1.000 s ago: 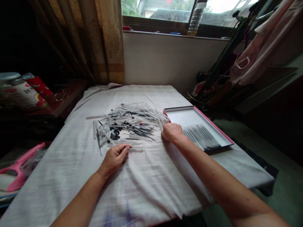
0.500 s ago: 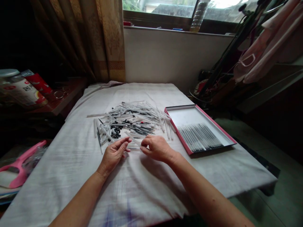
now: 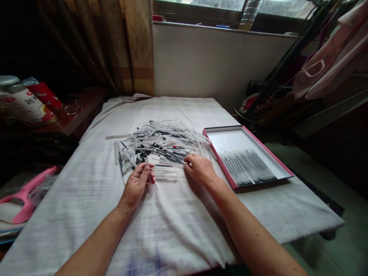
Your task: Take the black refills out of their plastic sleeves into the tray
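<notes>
My left hand [image 3: 139, 184] is closed around a translucent white pen barrel [image 3: 147, 160], whose end pokes up above the thumb. Over the right end of a bundle of dark pen refills [image 3: 172, 155], my right hand [image 3: 199, 168] has its fingertips pinched together; what lies between them is too small to tell. Behind both hands spreads a pile of pen parts [image 3: 163, 132], with clear barrels, refills and small black caps [image 3: 142, 156] mixed together. Just right of my left fingers, several assembled-looking clear pens [image 3: 166, 179] lie side by side on the cloth.
To the right, a shallow pink-edged box [image 3: 225, 168] holds a row of pens [image 3: 247, 166] in its near half. A white cloth [image 3: 172, 230] covers the table. Pink scissors-like handles [image 3: 25, 199] and a labelled jar [image 3: 25, 103] stand off to the left.
My right hand has moved away from the left, rightward and forward to the refills. The pen barrel that lay between the hands is now upright in my left hand. The view has shifted slightly.
</notes>
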Available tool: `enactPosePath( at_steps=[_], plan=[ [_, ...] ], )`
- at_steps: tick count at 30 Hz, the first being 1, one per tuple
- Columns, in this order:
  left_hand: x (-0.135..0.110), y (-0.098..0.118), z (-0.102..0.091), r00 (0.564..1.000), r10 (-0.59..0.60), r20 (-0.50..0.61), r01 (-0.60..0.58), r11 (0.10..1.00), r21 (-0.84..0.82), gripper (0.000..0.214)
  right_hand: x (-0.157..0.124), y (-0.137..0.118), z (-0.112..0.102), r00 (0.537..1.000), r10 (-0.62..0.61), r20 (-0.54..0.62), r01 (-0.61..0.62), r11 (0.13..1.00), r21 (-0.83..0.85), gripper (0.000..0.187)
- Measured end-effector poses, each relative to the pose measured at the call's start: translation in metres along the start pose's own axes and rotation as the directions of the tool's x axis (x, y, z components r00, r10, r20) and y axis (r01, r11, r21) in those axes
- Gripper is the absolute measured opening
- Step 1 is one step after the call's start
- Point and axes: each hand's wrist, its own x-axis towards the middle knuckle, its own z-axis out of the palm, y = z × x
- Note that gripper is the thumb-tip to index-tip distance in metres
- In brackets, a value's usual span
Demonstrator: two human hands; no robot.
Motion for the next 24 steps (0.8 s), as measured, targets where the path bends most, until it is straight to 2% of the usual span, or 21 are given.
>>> enactPosePath(
  at_steps=[6, 10, 14, 17, 19, 20, 21, 23, 24],
  plan=[
    [0.0, -0.002, -0.001, 1.0, 0.012, 0.02, -0.012, 1.0, -0.007, 0.047, 0.004, 0.0, 0.0, 0.998, 0.022, 0.055, -0.018, 0.997, -0.075, 0.03],
    [-0.002, -0.002, 0.0, 0.998, -0.008, 0.055, 0.006, 0.999, 0.05, 0.049, 0.007, -0.002, -0.005, 0.994, 0.008, 0.11, 0.004, 0.994, -0.112, 0.031],
    [-0.004, -0.001, 0.001, 0.994, -0.052, 0.098, 0.039, 0.992, 0.123, 0.053, 0.006, 0.001, -0.003, 0.995, 0.029, 0.1, -0.019, 0.995, -0.095, 0.029],
    [-0.005, -0.002, 0.001, 0.992, -0.063, 0.113, 0.045, 0.987, 0.156, 0.052, 0.004, 0.009, 0.0, 0.998, 0.057, 0.039, -0.058, 0.998, 0.022, 0.023],
    [-0.006, -0.003, 0.002, 0.991, -0.055, 0.119, 0.034, 0.984, 0.173, 0.048, 0.003, 0.013, 0.002, 0.996, 0.08, -0.043, -0.067, 0.967, 0.247, 0.017],
    [-0.006, -0.003, 0.002, 0.991, -0.041, 0.125, 0.018, 0.983, 0.184, 0.046, 0.002, 0.014, 0.002, 0.992, 0.094, -0.081, -0.053, 0.909, 0.413, 0.016],
    [-0.007, -0.003, 0.002, 0.991, -0.021, 0.132, -0.005, 0.981, 0.196, 0.042, 0.002, 0.014, 0.003, 0.989, 0.108, -0.101, -0.028, 0.806, 0.591, 0.018],
    [-0.009, -0.003, 0.004, 0.989, 0.035, 0.143, -0.067, 0.973, 0.223, 0.035, 0.001, 0.008, 0.003, 0.99, 0.112, -0.084, 0.018, 0.492, 0.87, 0.029],
    [-0.01, -0.003, 0.005, 0.987, 0.065, 0.148, -0.099, 0.967, 0.235, 0.033, -0.001, 0.004, 0.002, 0.993, 0.103, -0.064, 0.027, 0.331, 0.943, 0.033]
  ],
)
